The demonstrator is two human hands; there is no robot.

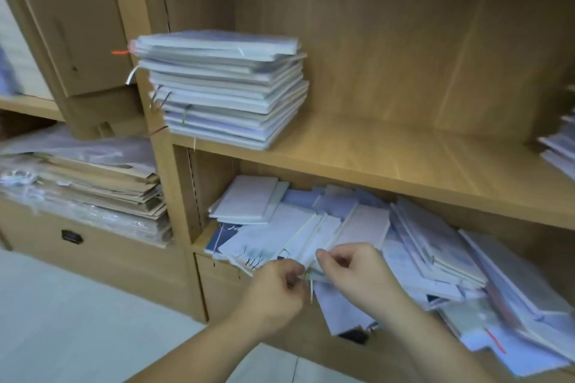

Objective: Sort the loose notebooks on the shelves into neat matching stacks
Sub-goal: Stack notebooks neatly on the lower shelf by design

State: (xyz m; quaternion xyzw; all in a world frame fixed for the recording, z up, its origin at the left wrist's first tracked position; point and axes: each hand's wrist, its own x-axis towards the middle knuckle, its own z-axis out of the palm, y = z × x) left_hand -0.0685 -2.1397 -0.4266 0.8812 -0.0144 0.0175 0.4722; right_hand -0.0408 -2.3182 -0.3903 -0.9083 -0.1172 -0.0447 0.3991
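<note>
The only writing in view is a pale script on a dark blue cover (224, 236) at the lower shelf's left end, too blurred to read. The left hand (275, 288) and the right hand (357, 270) meet at the front edge of the lower shelf (199, 246). The right thumb and forefinger pinch the near edge of a pale notebook (303, 253). The left hand's curled fingers pinch its corner, where a thin ribbon (310, 289) hangs down. The loose notebooks (420, 242), white and pale lilac, lie fanned, tilted and overlapping across this shelf. On the upper shelf (389, 158), at its left end, stands a fairly neat stack (224, 87) of similar notebooks.
</note>
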